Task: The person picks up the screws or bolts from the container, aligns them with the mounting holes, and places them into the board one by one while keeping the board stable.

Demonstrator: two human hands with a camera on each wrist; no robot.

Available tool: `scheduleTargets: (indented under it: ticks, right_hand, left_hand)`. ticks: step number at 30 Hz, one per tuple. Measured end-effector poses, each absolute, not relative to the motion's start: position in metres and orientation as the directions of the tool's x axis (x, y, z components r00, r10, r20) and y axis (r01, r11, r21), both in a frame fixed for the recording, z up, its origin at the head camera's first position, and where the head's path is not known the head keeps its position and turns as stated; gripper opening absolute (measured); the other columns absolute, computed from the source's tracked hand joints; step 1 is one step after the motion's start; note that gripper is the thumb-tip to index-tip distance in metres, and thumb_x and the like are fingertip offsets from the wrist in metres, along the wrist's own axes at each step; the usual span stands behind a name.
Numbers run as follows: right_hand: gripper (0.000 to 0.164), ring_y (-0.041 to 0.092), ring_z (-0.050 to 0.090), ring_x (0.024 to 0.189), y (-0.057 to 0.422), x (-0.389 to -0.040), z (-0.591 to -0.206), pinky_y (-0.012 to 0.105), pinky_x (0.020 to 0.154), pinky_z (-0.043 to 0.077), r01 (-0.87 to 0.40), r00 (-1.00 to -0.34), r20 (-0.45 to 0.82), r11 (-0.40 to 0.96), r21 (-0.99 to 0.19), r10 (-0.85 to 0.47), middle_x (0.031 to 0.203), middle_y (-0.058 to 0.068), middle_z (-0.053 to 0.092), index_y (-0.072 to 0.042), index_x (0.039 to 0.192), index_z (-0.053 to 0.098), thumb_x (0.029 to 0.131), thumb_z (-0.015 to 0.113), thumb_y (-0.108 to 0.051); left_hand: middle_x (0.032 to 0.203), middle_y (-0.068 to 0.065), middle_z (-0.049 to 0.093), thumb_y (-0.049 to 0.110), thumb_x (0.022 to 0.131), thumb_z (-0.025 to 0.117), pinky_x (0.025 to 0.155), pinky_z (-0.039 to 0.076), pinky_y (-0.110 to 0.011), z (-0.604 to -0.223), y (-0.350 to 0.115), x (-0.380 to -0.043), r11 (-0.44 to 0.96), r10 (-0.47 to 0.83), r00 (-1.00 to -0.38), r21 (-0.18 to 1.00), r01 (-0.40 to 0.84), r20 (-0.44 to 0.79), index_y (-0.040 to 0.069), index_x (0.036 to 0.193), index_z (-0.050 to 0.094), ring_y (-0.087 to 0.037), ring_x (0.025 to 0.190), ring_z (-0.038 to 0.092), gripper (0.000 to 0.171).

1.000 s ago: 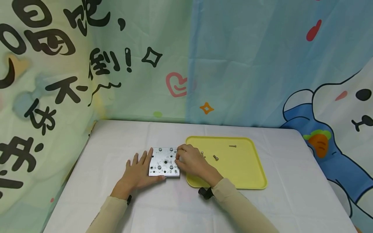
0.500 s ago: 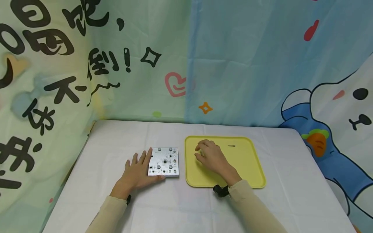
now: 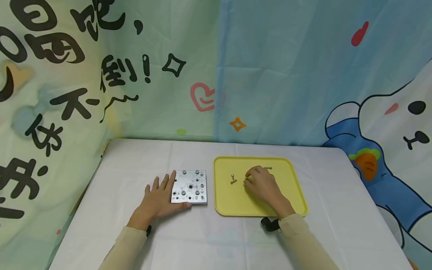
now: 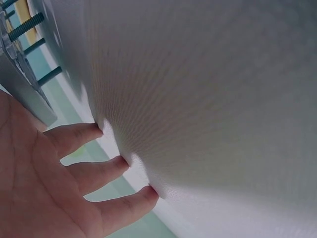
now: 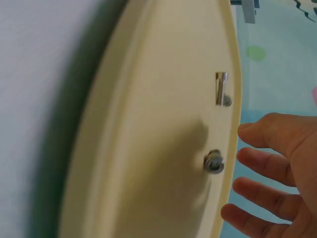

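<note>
My left hand (image 3: 161, 201) lies with fingers spread against the left side of a silvery metal plate (image 3: 199, 187), its thumb along the near edge. Several screws and holes dot the plate's top; in the left wrist view threaded screws (image 4: 49, 76) stand out from it, and fingertips press the white cloth. Over the yellow tray (image 3: 222, 210), my right hand (image 3: 264, 185) reaches down with relaxed fingers. The right wrist view shows a socket-head screw (image 5: 214, 161) just short of those fingers, with space between thumb and fingertips. From the head, the hand covers that screw.
Two small screws (image 3: 233, 179) lie together in the tray's left half. Another screw (image 3: 267, 168) lies near its back edge, just beyond the right hand. A white cloth covers the table (image 3: 148, 157), and printed curtains (image 3: 287, 75) hang behind and at the left.
My right hand has moved right, away from the metal plate and across the tray, uncovering the two screws at the left. My left hand stays in place by the plate.
</note>
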State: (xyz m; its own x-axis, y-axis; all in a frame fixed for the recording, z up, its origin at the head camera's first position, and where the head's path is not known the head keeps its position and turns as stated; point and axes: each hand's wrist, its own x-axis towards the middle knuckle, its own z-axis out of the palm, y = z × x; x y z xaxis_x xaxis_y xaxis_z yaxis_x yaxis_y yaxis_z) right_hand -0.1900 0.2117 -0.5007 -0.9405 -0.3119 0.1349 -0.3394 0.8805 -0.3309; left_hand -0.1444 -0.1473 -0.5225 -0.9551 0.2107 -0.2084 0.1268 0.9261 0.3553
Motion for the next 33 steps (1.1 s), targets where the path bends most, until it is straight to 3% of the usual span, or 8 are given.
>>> scheduleTargets:
  ticks: [10,33]
  right_hand:
    - [0.019,0.046,0.054,0.114,0.223,-0.189,-0.507,0.071,0.090,0.038,-0.205,-0.975,-0.016,0.926,-0.316,-0.222,0.120,0.022,0.059,-0.006,0.102,0.070,0.095,0.069,-0.023]
    - [0.013,0.043,0.055,0.107,0.225,-0.190,-0.514,0.068,0.086,0.041,-0.197,-0.979,0.010,0.932,-0.304,-0.203,0.115,0.020,0.060,-0.009,0.092,0.069,0.093,0.070,-0.022]
  left_hand:
    - [0.161,-0.020,0.026,0.087,0.074,0.055,0.109,0.017,-0.071,-0.523,-0.147,-0.145,0.926,0.208,-0.954,0.357,0.120,-0.217,0.018,0.163,0.005,-0.050,0.146,0.016,0.124]
    - [0.161,-0.020,0.026,0.087,0.073,0.055,0.109,0.017,-0.071,-0.524,-0.147,-0.145,0.924,0.209,-0.958,0.360,0.127,-0.198,0.017,0.163,0.007,-0.051,0.145,0.017,0.124]
